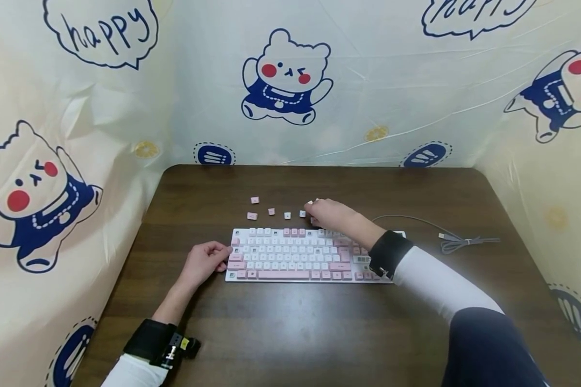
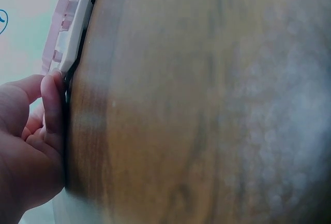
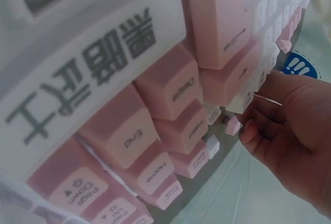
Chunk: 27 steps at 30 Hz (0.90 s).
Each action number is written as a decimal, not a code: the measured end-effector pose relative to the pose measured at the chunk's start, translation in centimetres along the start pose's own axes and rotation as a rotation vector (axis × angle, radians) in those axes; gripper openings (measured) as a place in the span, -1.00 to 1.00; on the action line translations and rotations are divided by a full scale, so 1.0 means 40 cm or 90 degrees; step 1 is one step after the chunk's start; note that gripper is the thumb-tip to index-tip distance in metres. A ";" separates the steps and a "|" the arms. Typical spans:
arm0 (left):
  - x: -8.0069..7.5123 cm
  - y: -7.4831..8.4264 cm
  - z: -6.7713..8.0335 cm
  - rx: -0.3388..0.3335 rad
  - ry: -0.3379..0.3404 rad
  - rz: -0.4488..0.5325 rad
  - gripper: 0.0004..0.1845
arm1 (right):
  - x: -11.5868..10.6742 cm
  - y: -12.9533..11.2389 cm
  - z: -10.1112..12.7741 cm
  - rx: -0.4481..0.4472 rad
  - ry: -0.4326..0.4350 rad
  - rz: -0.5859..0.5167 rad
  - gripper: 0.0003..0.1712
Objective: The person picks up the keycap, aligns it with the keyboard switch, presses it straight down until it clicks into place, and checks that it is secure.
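Observation:
A white and pink keyboard [image 1: 290, 275] lies on the brown table. At its left edge, my left hand [image 1: 205, 263] holds the side with curled fingers; in the left wrist view the fingertips [image 2: 54, 81] meet the keyboard's corner. My right hand [image 1: 331, 213] reaches across the keyboard to its far side, fingers bent down among loose keycaps. A white keycap [image 1: 302, 214] sits just left of those fingers. Close to the thumb in the right wrist view is a pink keycap [image 3: 232, 125]. I cannot tell whether the right fingers pinch a keycap.
Several loose keycaps [image 1: 252, 216] are scattered behind the keyboard, towards the left. A bundled grey USB cable [image 1: 457, 243] lies on the table [image 1: 295, 333] to the right. Patterned cloth [image 1: 203, 91] hangs around the back and sides.

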State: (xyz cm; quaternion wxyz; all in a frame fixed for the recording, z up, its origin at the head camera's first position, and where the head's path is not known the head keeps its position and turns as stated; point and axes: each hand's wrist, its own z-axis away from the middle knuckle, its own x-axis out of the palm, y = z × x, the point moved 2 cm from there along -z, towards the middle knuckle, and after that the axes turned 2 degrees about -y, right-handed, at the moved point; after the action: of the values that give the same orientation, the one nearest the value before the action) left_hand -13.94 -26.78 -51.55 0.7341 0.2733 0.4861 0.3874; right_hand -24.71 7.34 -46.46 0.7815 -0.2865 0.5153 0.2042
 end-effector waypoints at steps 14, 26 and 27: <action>-0.001 0.002 -0.005 0.001 0.003 -0.005 -0.63 | -0.003 0.009 -0.005 -0.036 0.036 0.076 -0.77; 0.001 -0.002 -0.002 -0.006 -0.001 -0.002 -0.63 | 0.006 0.047 -0.009 -0.017 0.060 -0.079 -0.87; 0.001 -0.002 -0.002 -0.006 0.000 -0.002 -0.63 | 0.005 0.051 -0.008 -0.017 0.062 -0.088 -0.88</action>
State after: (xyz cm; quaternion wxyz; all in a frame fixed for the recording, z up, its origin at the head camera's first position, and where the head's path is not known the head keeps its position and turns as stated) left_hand -13.98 -26.81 -51.65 0.7362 0.2690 0.4846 0.3883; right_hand -26.10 8.67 -47.22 0.7640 -0.3414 0.5286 0.1426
